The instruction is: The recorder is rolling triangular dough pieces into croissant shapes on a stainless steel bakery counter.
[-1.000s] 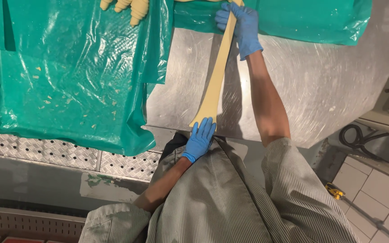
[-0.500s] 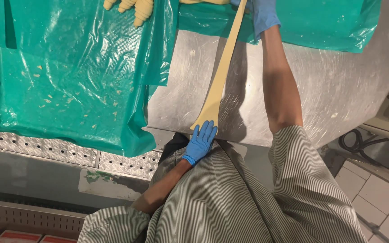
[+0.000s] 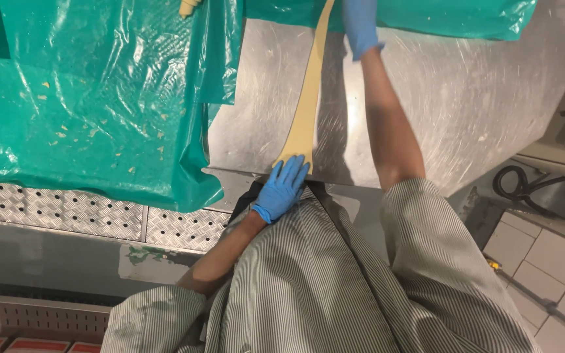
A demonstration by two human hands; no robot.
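Observation:
A long pale yellow strip of dough [image 3: 308, 98] lies stretched across the steel table [image 3: 465, 98], running from the near edge to the top of the view. My left hand [image 3: 282, 188], in a blue glove, lies flat with its fingers on the strip's near end at the table edge. My right hand [image 3: 359, 25], also blue-gloved, reaches far forward beside the strip's upper part; its fingers are cut off by the frame top, so its grip is hidden.
A green plastic sheet [image 3: 93, 98] speckled with dough crumbs covers the left side of the table, and another green sheet [image 3: 439, 16] lies at the back. Perforated metal plate [image 3: 67, 212] runs below it. A black cable [image 3: 524, 189] and white tiles [image 3: 544, 261] are at right.
My right hand has slid farther forward along the strip, out past the top of the view. My left hand has stayed on the near end. The yellow-gloved hand at top left has nearly left view.

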